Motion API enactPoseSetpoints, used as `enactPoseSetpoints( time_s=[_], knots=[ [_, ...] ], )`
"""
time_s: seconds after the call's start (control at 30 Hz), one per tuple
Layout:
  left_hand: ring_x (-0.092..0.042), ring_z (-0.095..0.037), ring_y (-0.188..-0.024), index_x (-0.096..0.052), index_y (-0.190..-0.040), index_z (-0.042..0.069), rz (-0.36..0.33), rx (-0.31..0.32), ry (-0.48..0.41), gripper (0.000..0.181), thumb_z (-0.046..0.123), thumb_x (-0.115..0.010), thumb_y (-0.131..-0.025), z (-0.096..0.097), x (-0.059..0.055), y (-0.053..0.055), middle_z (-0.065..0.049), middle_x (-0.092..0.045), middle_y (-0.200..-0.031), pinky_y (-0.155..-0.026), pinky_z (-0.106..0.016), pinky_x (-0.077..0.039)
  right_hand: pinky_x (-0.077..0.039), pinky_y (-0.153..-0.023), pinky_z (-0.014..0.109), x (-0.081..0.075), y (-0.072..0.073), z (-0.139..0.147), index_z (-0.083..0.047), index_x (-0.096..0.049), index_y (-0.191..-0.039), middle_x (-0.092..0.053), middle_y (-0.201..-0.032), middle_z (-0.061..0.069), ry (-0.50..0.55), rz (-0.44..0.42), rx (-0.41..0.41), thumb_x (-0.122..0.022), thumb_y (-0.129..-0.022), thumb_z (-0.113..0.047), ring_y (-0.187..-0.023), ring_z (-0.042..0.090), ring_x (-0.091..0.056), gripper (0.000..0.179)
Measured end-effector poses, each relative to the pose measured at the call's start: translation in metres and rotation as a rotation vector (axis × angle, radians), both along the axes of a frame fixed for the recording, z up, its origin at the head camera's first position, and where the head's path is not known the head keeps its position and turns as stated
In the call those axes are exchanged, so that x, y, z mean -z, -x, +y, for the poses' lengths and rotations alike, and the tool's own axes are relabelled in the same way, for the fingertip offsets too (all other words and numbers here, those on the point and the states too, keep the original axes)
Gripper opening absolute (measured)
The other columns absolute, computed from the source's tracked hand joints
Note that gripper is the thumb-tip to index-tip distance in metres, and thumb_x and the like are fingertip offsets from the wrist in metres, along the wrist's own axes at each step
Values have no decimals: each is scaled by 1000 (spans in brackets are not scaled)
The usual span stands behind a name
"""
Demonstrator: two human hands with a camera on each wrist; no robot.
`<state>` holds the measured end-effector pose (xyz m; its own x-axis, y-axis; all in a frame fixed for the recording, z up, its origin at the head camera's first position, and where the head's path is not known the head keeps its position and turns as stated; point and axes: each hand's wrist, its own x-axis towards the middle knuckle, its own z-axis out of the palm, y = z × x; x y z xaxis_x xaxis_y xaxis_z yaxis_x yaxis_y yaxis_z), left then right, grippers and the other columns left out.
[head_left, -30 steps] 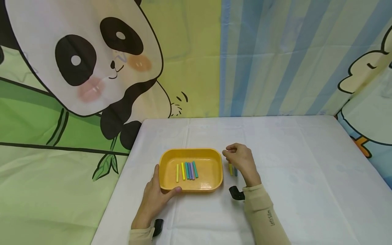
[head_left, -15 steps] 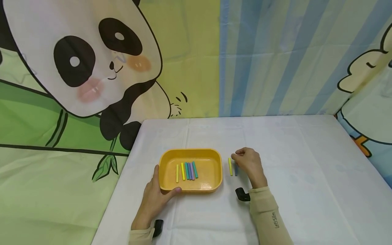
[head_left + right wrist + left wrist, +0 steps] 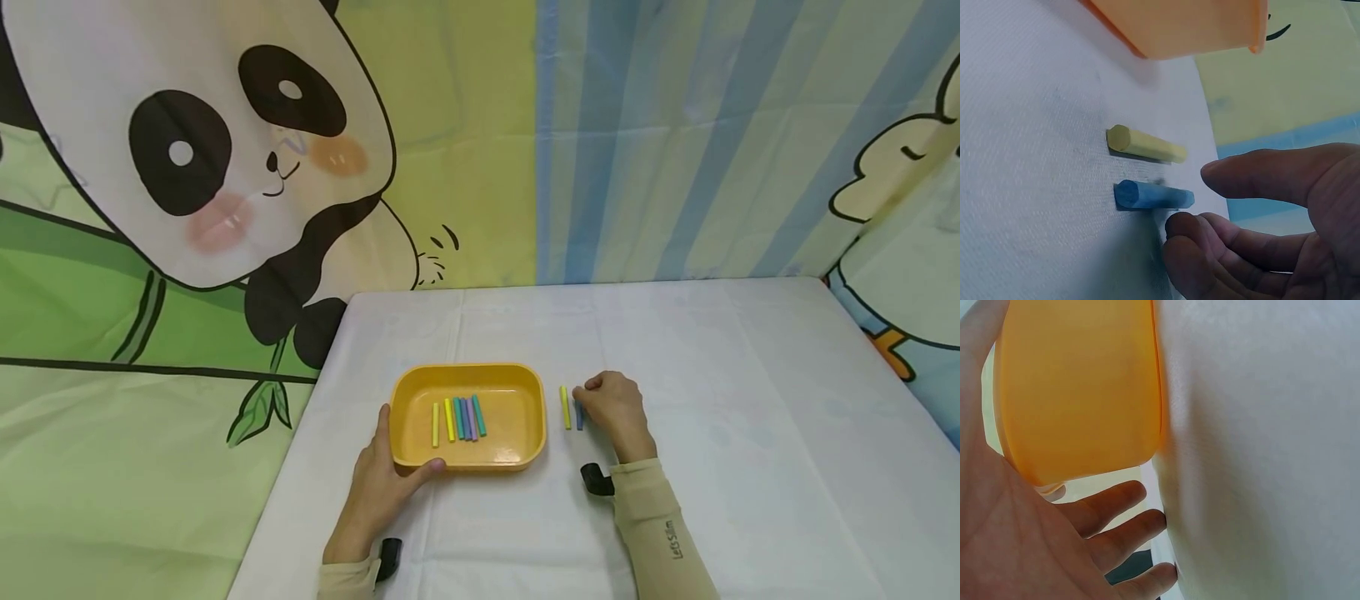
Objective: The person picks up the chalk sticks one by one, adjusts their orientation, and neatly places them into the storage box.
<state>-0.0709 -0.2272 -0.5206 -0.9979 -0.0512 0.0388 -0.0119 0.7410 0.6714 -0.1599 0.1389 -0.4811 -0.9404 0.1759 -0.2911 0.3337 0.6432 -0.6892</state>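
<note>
A yellow tray (image 3: 517,421) stands on the table, with several coloured chalk sticks lying side by side in its left half, among them a yellow chalk (image 3: 435,425). My left hand (image 3: 378,487) holds the tray's near left corner, the thumb at the near rim and the index finger along the left side. Right of the tray lie two loose sticks, a yellow chalk (image 3: 1147,144) and a blue chalk (image 3: 1154,195). Over the far end of the blue one, my right hand (image 3: 617,412) has thumb and fingers parted, apart from the stick in the right wrist view.
A white cloth (image 3: 750,417) covers the table. Behind it hangs a curtain (image 3: 465,150) printed with a panda and stripes. A black wrist piece (image 3: 597,480) sits at the right sleeve, another black piece (image 3: 389,558) at the left.
My right hand has moved rightward from the tray's edge and come down over the blue chalk, uncovering the loose yellow chalk. The left hand and tray have stayed put.
</note>
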Motion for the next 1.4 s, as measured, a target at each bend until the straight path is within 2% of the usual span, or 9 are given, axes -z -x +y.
enactPoseSetpoints(
  time_s=[0.23, 0.43, 0.8, 1.23, 1.4],
  knots=[
    [-36, -39, -144, 3, -164, 21, 12, 4, -6, 131, 70, -78, -74, 0, 0, 0, -19, -29, -163, -116, -56, -30, -57, -82, 47, 4, 0, -2, 2, -69, -114, -68, -115, 22, -23, -16, -17, -66, -92, -26, -98, 33, -64, 36],
    [-36, -38, -144, 3, -164, 20, 21, 13, -9, 130, 68, -79, -75, 0, 1, 0, -18, -29, -163, -116, -55, -31, -58, -79, 47, 7, 1, -3, 3, -71, -109, -69, -110, 22, -48, 28, -17, -66, -90, -22, -95, 34, -66, 32],
    [-37, -38, -143, 2, -164, 19, 29, 17, -9, 130, 68, -79, -75, 0, 1, 0, -19, -29, -162, -115, -56, -31, -59, -77, 47, 10, 3, -5, 4, -74, -105, -72, -104, 20, -58, 39, -22, -68, -87, -16, -92, 33, -68, 28],
    [-38, -38, -143, 0, -164, 17, 49, 21, -9, 130, 68, -80, -74, -2, 2, 0, -19, -31, -162, -115, -55, -31, -58, -74, 42, 10, 6, -3, 2, -75, -102, -72, -103, 18, -57, 29, -26, -69, -86, -17, -89, 30, -66, 25],
    [-37, -37, -144, 1, -164, 19, 50, 23, -16, 130, 68, -79, -74, -1, 1, 0, -18, -30, -162, -116, -54, -31, -58, -72, 41, 11, 6, -1, 1, -74, -99, -71, -101, 17, -45, 30, -18, -71, -86, -18, -87, 29, -66, 23]
  ],
)
